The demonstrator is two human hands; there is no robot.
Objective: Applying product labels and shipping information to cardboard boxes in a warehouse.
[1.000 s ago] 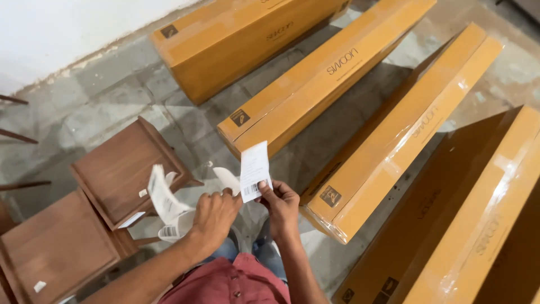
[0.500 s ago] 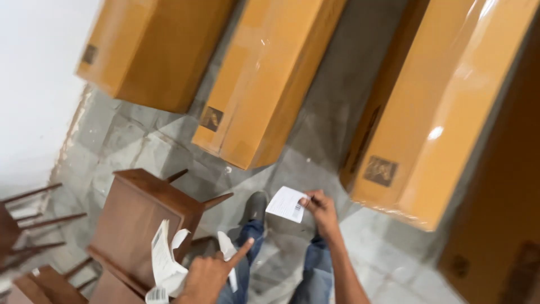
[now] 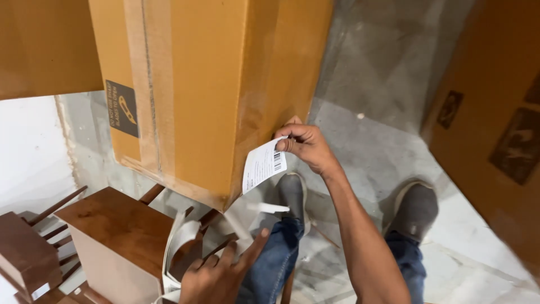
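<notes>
My right hand [image 3: 306, 146] pinches a small white label [image 3: 264, 164] with a barcode by its upper corner, right at the lower side edge of a long orange-brown cardboard box [image 3: 214, 84]. The label hangs down beside the box's face. My left hand [image 3: 220, 275] sits low in view with a curling white strip of backing paper [image 3: 179, 247] against its fingers; the thumb points up and right. Whether the fingers grip the strip is hidden. Both my legs in jeans and grey shoes [image 3: 415, 209] stand on the grey floor below the hands.
A small brown wooden stool [image 3: 115, 228] stands at lower left, with other wooden furniture pieces [image 3: 25, 250] beside it. Another cardboard box [image 3: 495, 129] fills the right side, and a third [image 3: 39, 45] the upper left. Grey tiled floor [image 3: 382, 84] runs between the boxes.
The view has closed in on the middle box. My right hand carried the label up and forward to the box's edge. My left hand stayed low with the paper strip.
</notes>
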